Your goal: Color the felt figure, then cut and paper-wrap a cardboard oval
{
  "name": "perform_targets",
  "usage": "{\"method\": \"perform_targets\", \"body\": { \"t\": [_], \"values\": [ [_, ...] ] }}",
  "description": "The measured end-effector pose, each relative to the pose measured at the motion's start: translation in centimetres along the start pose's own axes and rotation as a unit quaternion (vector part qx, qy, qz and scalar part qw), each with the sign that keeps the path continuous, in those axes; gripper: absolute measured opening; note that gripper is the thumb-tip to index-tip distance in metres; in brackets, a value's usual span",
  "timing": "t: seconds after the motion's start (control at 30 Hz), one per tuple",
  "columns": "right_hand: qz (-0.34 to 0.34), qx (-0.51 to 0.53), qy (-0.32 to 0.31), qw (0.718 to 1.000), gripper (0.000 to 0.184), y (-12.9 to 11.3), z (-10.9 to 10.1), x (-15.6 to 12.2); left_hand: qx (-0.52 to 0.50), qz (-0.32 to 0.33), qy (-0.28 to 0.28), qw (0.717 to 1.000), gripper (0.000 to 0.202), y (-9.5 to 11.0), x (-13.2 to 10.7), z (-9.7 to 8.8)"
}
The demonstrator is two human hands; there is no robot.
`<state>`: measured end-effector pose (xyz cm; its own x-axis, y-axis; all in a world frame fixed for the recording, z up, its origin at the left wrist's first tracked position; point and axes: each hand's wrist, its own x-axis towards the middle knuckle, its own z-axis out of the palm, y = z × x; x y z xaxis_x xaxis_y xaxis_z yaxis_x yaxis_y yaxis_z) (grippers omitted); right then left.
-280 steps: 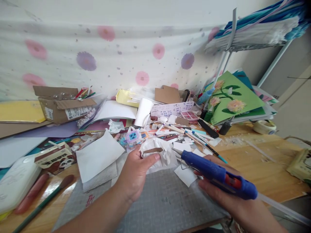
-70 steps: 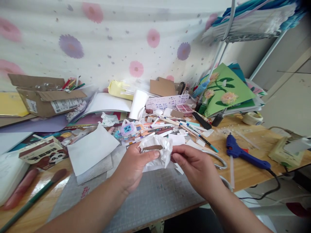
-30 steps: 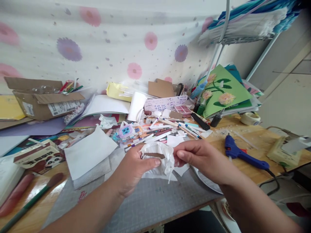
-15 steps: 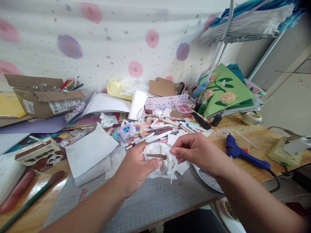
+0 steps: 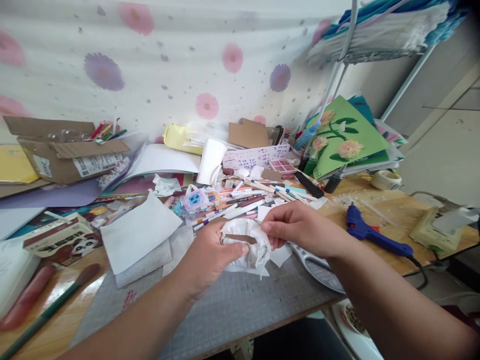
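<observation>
Between my two hands is a crumpled white paper piece [image 5: 258,252], wrapped round a strip of brown cardboard [image 5: 242,238] that shows through an opening in its middle. My left hand [image 5: 213,250] grips its left side, the thumb lying across the front near the cardboard. At the upper right edge, my right hand [image 5: 288,225] pinches the white paper between thumb and fingers. The piece is held above a grey cutting mat [image 5: 240,310]. Partly hidden by my right forearm, scissors [image 5: 318,270] with grey handles lie at the mat's right side.
A blue glue gun [image 5: 375,235] lies on the wooden table at right, its cord running off the edge. Pens and markers [image 5: 247,197] are heaped behind my hands. White paper sheets [image 5: 140,235], a panda-printed box [image 5: 63,240] and a large brush [image 5: 56,305] are at left.
The view has shifted slightly, and more of the scissors shows. My hands keep hold of the white paper, with the right-hand pinch a little higher and only slightly moved.
</observation>
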<state>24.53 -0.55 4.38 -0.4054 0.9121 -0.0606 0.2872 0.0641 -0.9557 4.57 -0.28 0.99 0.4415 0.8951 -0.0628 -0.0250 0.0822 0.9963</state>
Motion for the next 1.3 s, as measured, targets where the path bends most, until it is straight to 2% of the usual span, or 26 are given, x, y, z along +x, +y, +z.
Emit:
{"method": "perform_targets", "body": {
  "t": [0.1, 0.17, 0.27, 0.37, 0.47, 0.6, 0.73, 0.87, 0.97, 1.17, 1.3],
  "values": [
    [0.008, -0.082, 0.056, 0.995, 0.024, 0.1, 0.6, 0.5, 0.0, 0.006, 0.01, 1.0, 0.038, -0.1, -0.1, 0.0],
    [0.006, -0.078, 0.067, 0.995, 0.026, 0.3, 0.8, 0.7, -0.006, 0.004, 0.019, 1.0, 0.037, -0.2, 0.0, 0.0],
    [-0.007, 0.096, 0.036, 0.995, 0.03, 1.1, 0.5, 0.5, -0.068, -0.026, 0.001, 0.997, 0.031, -0.2, 0.1, -0.1],
    [-0.008, 0.261, 0.019, 0.965, 0.032, 2.3, 0.7, -0.2, -0.166, -0.037, -0.03, 0.985, 0.03, -0.2, 0.2, -0.1],
    [-0.016, 0.329, 0.029, 0.944, 0.021, 3.1, 1.9, -0.8, -0.234, -0.041, -0.034, 0.971, 0.027, -0.1, 0.1, 0.1],
    [-0.036, 0.381, 0.084, 0.92, 0.014, 3.3, 4.0, -0.9, -0.261, -0.052, -0.021, 0.964, 0.028, -0.1, 0.0, 0.2],
    [-0.046, 0.348, 0.133, 0.927, 0.015, 2.8, 4.8, -0.9, -0.259, -0.046, 0.011, 0.965, 0.033, -0.2, 0.1, 0.3],
    [-0.062, 0.209, 0.204, 0.954, 0.01, 2.3, 4.9, -1.0, -0.244, -0.023, 0.039, 0.969, 0.036, -0.2, 0.0, 0.8],
    [-0.07, 0.149, 0.254, 0.953, 0.009, 1.8, 5.5, -0.9, -0.237, 0.0, 0.064, 0.969, 0.037, -0.2, -0.2, 1.2],
    [-0.069, 0.155, 0.31, 0.936, 0.01, 1.7, 6.9, -0.1, -0.236, 0.023, 0.122, 0.964, 0.031, -0.3, -0.4, 1.9],
    [-0.063, 0.182, 0.293, 0.937, 0.012, 2.1, 6.7, 0.5, -0.207, 0.032, 0.151, 0.966, 0.036, -0.8, -0.4, 1.9]
  ]
}}
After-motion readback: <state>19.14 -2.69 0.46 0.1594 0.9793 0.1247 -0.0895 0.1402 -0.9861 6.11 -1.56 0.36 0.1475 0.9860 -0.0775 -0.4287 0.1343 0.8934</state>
